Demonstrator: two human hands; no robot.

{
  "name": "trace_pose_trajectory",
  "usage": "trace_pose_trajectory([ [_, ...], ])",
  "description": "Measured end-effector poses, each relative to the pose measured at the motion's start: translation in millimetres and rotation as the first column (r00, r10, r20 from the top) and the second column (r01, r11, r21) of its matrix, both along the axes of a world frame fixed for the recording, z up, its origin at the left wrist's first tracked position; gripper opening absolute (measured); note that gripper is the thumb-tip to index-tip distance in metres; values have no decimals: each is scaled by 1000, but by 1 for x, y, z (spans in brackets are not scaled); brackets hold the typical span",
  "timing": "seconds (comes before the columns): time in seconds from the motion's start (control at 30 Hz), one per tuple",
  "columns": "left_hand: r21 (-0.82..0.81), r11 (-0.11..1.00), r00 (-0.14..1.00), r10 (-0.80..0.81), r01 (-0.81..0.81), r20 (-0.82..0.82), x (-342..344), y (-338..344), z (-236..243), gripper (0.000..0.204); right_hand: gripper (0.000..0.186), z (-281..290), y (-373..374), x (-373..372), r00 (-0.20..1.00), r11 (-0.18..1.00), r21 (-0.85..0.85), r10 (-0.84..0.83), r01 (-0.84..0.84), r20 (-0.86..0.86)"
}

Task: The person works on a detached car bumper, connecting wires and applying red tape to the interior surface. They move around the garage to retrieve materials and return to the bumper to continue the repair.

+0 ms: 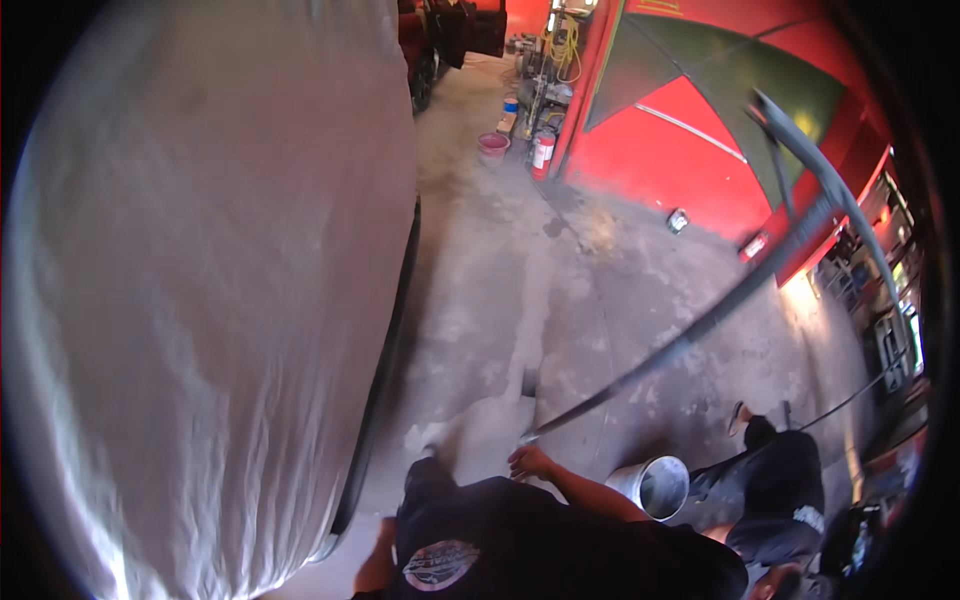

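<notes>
My right hand (531, 463) is low in the middle, fingers curled. What they hold, if anything, I cannot make out. Just beyond it is the thin end of a long dark grey pole (690, 335), blurred, which slants up to the right and meets a curved crosspiece (815, 155). Whether hand and pole touch is unclear. On the left, my bare forearm (376, 562) shows beside my dark shirt, but the fingers of my left hand are hidden. Close on that side stands a big shape, apparently a vehicle, under a wrinkled pale cover (220, 300).
A light bucket (660, 487) stands right of my right arm. Beyond it another person (785, 490) in dark clothes bends low. A red fire extinguisher (542, 153) and a reddish bucket (493, 148) stand farther off, by a red wall (660, 150). Stained concrete floor (500, 280) lies ahead.
</notes>
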State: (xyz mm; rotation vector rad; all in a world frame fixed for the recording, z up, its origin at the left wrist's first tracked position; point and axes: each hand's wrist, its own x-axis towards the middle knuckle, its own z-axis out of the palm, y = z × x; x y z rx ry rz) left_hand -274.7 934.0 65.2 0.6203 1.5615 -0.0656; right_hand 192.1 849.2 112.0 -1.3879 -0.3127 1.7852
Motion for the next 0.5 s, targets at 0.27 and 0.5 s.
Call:
trace_pose_trajectory([
  [0.27, 371, 912, 949, -258, 177, 181, 192, 339, 38, 24, 30, 58, 171, 99, 617, 982, 108, 9, -152, 787],
  [0.5, 353, 909, 778, -385, 224, 497, 438, 480, 49, 28, 23, -50, 234, 240, 139, 874, -478, 486, -85, 863],
])
